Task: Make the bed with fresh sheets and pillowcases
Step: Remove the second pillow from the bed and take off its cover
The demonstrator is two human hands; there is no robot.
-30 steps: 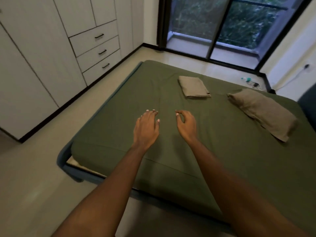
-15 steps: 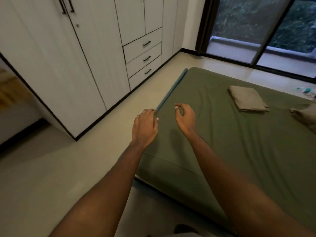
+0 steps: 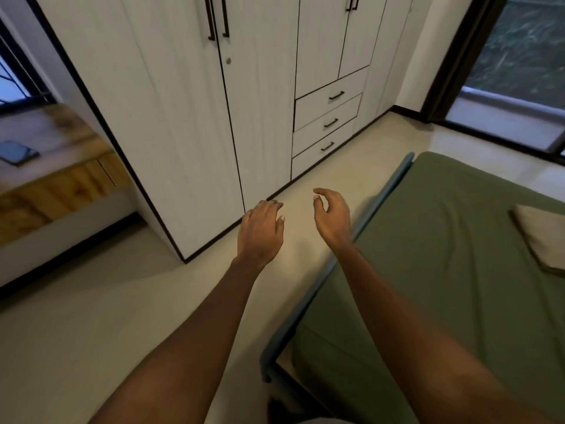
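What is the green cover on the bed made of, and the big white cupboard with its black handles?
The green cover looks like soft matte cloth, maybe cotton: it wrinkles and drapes over the mattress edge. The white cupboard looks like board with a matte, faintly striped finish; whether it is solid wood or laminate cannot be told. The black handles look like thin metal bars, perhaps painted.

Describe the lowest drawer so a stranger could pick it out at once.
Start at the white wardrobe that fills the wall across the floor from the bed. Below its short double doors sits a stack of three drawers, each with a dark handle. The lowest drawer is the one nearest the floor.
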